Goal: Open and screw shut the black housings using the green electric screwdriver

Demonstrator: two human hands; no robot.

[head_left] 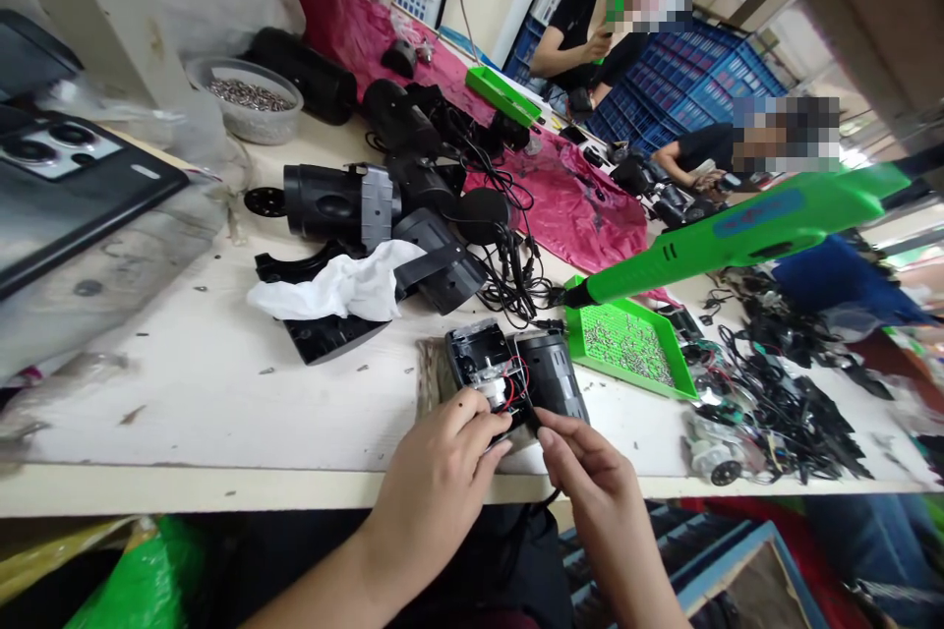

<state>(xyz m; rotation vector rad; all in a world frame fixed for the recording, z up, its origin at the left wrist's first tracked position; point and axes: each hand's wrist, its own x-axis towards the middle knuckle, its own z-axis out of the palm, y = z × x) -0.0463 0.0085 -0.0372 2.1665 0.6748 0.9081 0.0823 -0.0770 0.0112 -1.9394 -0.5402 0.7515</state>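
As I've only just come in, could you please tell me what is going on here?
A person's left hand rests on an open black housing with red wires showing inside. The right hand pinches a thin black piece close to the wires. Neither hand touches the green tool or the tray of small metal parts to the right.

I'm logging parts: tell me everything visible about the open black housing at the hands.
The open black housing looks like plastic and sits hollow side up near the front edge of the table. Inside show a whitish, motor-like part and red wires. The left hand overlaps its near end; the right hand pinches a black piece beside it. A black cylinder lies alongside; whether they join is unclear.
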